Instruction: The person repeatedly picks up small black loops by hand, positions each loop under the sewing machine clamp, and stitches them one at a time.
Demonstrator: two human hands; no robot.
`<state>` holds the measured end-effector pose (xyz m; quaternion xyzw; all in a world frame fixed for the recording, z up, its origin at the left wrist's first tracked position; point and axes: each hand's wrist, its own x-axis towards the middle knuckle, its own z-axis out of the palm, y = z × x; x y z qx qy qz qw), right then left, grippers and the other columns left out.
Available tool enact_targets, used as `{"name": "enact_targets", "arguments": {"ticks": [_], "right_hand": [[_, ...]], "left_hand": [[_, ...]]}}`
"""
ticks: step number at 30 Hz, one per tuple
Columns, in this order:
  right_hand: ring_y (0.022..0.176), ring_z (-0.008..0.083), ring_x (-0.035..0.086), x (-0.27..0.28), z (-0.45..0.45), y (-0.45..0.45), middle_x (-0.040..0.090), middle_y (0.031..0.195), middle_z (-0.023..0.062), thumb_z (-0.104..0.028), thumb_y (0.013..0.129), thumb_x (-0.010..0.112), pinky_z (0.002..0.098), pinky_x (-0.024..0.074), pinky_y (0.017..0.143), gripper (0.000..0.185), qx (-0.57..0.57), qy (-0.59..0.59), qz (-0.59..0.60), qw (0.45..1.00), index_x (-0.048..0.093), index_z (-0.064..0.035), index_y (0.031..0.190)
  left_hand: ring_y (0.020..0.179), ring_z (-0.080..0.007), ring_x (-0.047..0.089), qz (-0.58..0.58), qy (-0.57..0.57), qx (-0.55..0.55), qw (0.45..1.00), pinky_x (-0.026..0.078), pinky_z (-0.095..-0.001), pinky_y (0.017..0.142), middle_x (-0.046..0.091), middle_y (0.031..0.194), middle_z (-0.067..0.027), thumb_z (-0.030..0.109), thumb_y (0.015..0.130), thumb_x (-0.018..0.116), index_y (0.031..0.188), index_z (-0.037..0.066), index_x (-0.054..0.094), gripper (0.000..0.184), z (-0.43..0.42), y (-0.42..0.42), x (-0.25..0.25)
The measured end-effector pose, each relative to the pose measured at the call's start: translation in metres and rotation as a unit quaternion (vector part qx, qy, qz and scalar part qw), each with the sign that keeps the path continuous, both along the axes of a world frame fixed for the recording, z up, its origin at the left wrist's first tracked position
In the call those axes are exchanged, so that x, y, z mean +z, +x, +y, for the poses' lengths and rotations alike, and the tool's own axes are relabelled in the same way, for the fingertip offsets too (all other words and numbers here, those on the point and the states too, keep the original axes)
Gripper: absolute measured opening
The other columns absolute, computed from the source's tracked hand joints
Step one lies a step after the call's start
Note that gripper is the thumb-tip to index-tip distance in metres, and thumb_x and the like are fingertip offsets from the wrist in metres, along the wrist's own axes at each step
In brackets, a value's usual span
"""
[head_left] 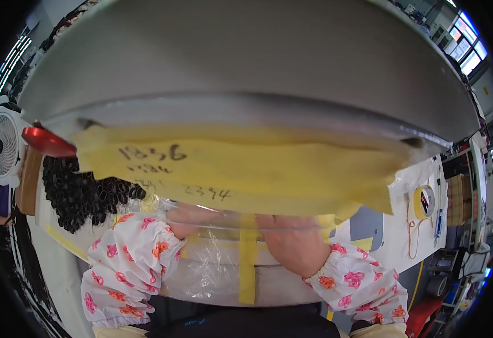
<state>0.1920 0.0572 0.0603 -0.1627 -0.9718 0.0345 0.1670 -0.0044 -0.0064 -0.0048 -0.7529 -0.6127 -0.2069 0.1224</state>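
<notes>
A large grey panel [246, 62] fills the upper view, with yellow tape [257, 169] bearing handwritten numbers along its lower edge. Below that edge the wrist of my left hand [190, 218] shows at centre left, and the back of my right hand [294, 242] at centre right. The panel and tape hide the fingers of both hands, so what they hold or touch does not show. Between my forearms lies clear plastic film [209, 270] with a vertical strip of yellow tape [247, 259]. Both arms wear white flowered sleeves.
Many black ring-like pieces [83, 194] are heaped on the left of the white table [393, 248]. A white fan [3, 143] and a red rounded object [49, 142] are at the left. A yellow tape roll [424, 201], red cord and a blue pen [439, 223] lie at the right.
</notes>
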Motion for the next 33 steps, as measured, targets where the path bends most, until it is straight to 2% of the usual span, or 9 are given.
{"name": "enact_targets", "arguments": {"ticks": [2, 4, 8, 10, 14, 16, 22, 28, 33], "right_hand": [[0.095, 0.024, 0.05, -0.001, 0.001, -0.001, 0.058, 0.096, 0.0108, -0.01, 0.075, 0.055, 0.0387, 0.0368, 0.079, 0.024, -0.007, 0.014, 0.005, 1.0, 0.057, 0.0001, 0.097], [0.096, 0.024, 0.05, -0.003, -0.001, -0.001, 0.058, 0.097, 0.011, -0.01, 0.075, 0.054, 0.0386, 0.0368, 0.079, 0.025, -0.012, 0.028, 0.009, 0.999, 0.057, 0.0005, 0.097], [0.098, 0.0241, 0.05, -0.006, -0.001, -0.001, 0.058, 0.102, 0.0122, -0.01, 0.075, 0.054, 0.0384, 0.0369, 0.08, 0.026, -0.008, 0.022, 0.018, 1.0, 0.057, 0.0014, 0.097], [0.098, 0.0243, 0.05, -0.006, -0.001, 0.0, 0.058, 0.103, 0.0127, -0.01, 0.074, 0.054, 0.0383, 0.0369, 0.08, 0.026, -0.013, 0.034, 0.022, 0.999, 0.056, 0.0017, 0.098], [0.098, 0.0246, 0.05, -0.011, 0.0, 0.003, 0.058, 0.104, 0.0136, -0.011, 0.074, 0.055, 0.0383, 0.0378, 0.081, 0.027, 0.0, 0.052, 0.021, 0.998, 0.056, 0.002, 0.098], [0.098, 0.0248, 0.05, -0.015, 0.001, 0.003, 0.058, 0.104, 0.0139, -0.011, 0.074, 0.055, 0.0385, 0.0385, 0.081, 0.026, 0.004, 0.062, 0.033, 0.998, 0.055, 0.0019, 0.097], [0.092, 0.0246, 0.054, -0.019, 0.013, 0.005, 0.06, 0.097, 0.0097, -0.009, 0.074, 0.058, 0.0369, 0.0419, 0.078, 0.02, 0.063, 0.027, 0.129, 0.989, 0.057, -0.0011, 0.091], [0.083, 0.028, 0.056, 0.012, 0.054, 0.026, 0.059, 0.089, 0.0107, -0.004, 0.072, 0.065, 0.0386, 0.0418, 0.073, 0.017, -0.041, 0.035, 0.282, 0.958, 0.058, -0.0041, 0.087], [0.082, 0.0309, 0.057, 0.043, 0.087, 0.067, 0.058, 0.088, 0.0157, 0.005, 0.074, 0.064, 0.0366, 0.0439, 0.076, 0.015, -0.136, 0.105, 0.456, 0.873, 0.058, 0.0007, 0.087]], "left_hand": [[0.08, -0.0254, 0.06, -0.047, 0.003, -0.018, 0.999, 0.046, -0.0362, 0.068, 0.063, 0.089, -0.0084, 0.028, 0.079, 0.055, 0.087, 0.013, 0.066, 0.02, 0.004, 0.003, 0.012], [0.081, -0.0266, 0.06, -0.384, -0.097, 0.026, 0.918, 0.046, -0.0347, 0.072, 0.064, 0.086, -0.0115, 0.015, 0.085, 0.054, 0.093, 0.003, 0.062, 0.016, 0.007, 0.006, 0.013], [0.082, -0.0265, 0.06, -0.224, -0.106, 0.05, 0.968, 0.046, -0.0343, 0.074, 0.064, 0.085, -0.0111, 0.016, 0.086, 0.054, 0.093, 0.004, 0.063, 0.016, 0.015, 0.006, 0.018], [0.075, -0.0249, 0.061, -0.039, 0.007, 0.015, 0.999, 0.048, -0.0342, 0.066, 0.061, 0.08, -0.0084, 0.011, 0.084, 0.052, 0.095, 0.006, 0.061, 0.015, 0.014, 0.006, 0.011], [0.071, -0.026, 0.061, -0.149, -0.011, 0.04, 0.988, 0.048, -0.0344, 0.065, 0.061, 0.078, -0.0091, 0.016, 0.084, 0.054, 0.09, 0.006, 0.063, 0.014, 0.015, 0.018, 0.037], [0.066, -0.0235, 0.061, -0.375, -0.161, 0.139, 0.902, 0.045, -0.0343, 0.072, 0.064, 0.073, -0.0085, 0.024, 0.082, 0.063, 0.084, 0.004, 0.064, 0.02, 0.013, 0.028, 0.063], [0.047, -0.0242, 0.052, -0.142, -0.022, 0.082, 0.986, 0.039, -0.0324, 0.05, 0.056, 0.053, -0.0086, 0.024, 0.078, 0.067, 0.064, 0.003, 0.062, 0.026, -0.022, 0.026, 0.055], [0.039, -0.0262, 0.039, -0.283, 0.011, 0.233, 0.93, 0.033, -0.0343, 0.056, 0.045, 0.042, -0.009, 0.02, 0.075, 0.069, 0.048, 0.003, 0.052, 0.036, -0.048, -0.025, 0.052], [0.066, -0.022, 0.057, -0.106, 0.121, 0.209, 0.964, 0.037, -0.0346, 0.062, 0.061, 0.066, -0.0041, 0.013, 0.074, 0.069, 0.07, 0.008, 0.064, 0.008, -0.053, 0.002, 0.068]]}}
